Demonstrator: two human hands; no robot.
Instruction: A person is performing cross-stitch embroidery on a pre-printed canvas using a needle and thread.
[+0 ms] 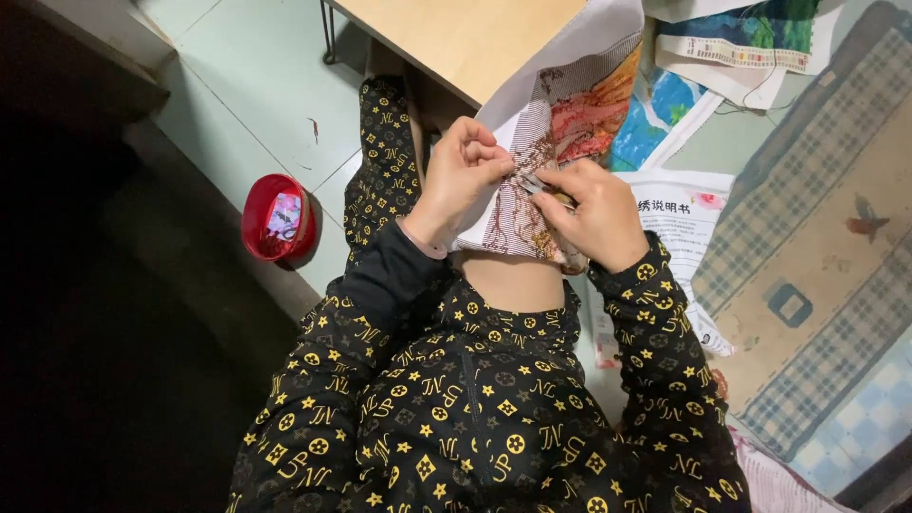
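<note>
Floor [247, 104] of pale green tile fills the upper left, w/ a checked mat [817, 237] on the right side and a wooden table [465, 38] at top centre. Cross-stitch cloth [560, 114] hangs off the table edge and runs down toward the person's lap; its long axis goes from upper right to lower left, w/ the stitched red-orange patch sitting above the hands and the brown part between them. Printed instruction sheet [684, 228] lies on the floor just right of the lap, more stitched cloths beyond it near the top. Red bowl [275, 218] stands on the tile, well apart to the left.

Left hand [461, 176] is clenched on a fold of the cloth, thumb and fingers pinching the edge from the left side. Right hand [594, 214] is closed too, fingertips pinching smth thin and metallic, prob. a needle [537, 185], pressed to the cloth; can't tell exactly what it is. Both hands touch the cloth; the right is nearer the working spot, which lies just left of its fingertips.
</note>
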